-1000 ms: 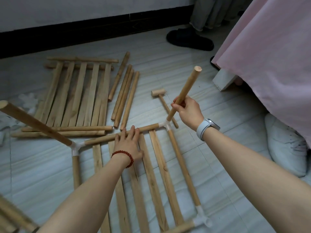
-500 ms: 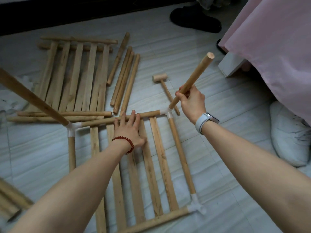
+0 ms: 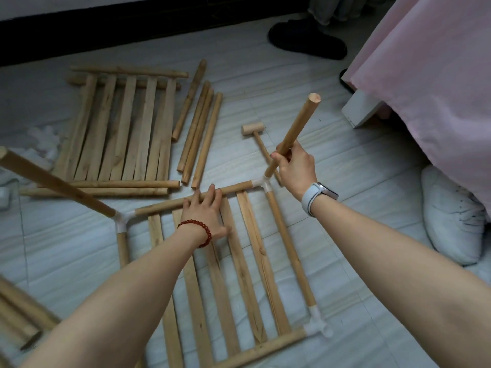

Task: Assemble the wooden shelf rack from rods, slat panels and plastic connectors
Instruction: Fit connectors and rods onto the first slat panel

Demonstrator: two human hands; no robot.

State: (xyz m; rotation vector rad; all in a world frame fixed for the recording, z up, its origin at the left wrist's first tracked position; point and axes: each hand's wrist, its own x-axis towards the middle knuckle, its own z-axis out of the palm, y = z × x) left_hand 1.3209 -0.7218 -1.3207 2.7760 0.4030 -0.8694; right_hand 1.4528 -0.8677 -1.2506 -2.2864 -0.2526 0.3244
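A slat panel framed by rods lies on the floor in front of me. My right hand grips an upright rod whose lower end sits in the white corner connector at the frame's far right. My left hand presses flat on the frame's far rod, fingers over it. Another upright rod stands in the far left connector. A third connector joins the near right corner.
A second slat panel lies at the far left, several loose rods beside it. A small wooden mallet lies past my right hand. A pink bedcover, a white cushion and a dark slipper are at the right.
The view has shifted slightly. My right hand still holds the upright rod in the corner connector and my left hand stays pressed on the frame; neither has visibly changed its hold.
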